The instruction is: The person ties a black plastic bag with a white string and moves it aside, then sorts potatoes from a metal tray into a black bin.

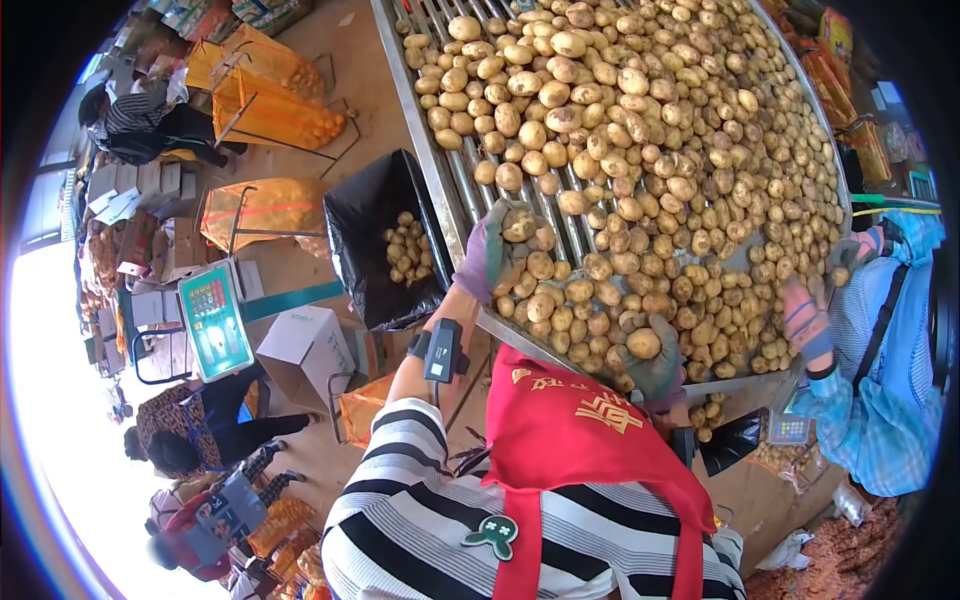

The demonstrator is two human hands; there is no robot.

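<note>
Many potatoes (690,215) lie heaped on a metal roller table (425,165) in front of me. My left hand (488,255), in a purple and grey glove, is at the table's left edge with its fingers curled round a potato (519,226). Close to the near edge, my right hand (660,370), gloved in grey-green, is closed on another potato (644,344). More potatoes lie between the two hands. Left of the table, a box lined with black plastic (370,215) holds several potatoes (405,250).
A co-worker in a blue checked sleeve (850,430) reaches over the table's right side with gloved hands (805,315). A white carton (303,345), a green scale (215,320) and orange mesh bags on stands (258,215) are to the left. Other people are farther off.
</note>
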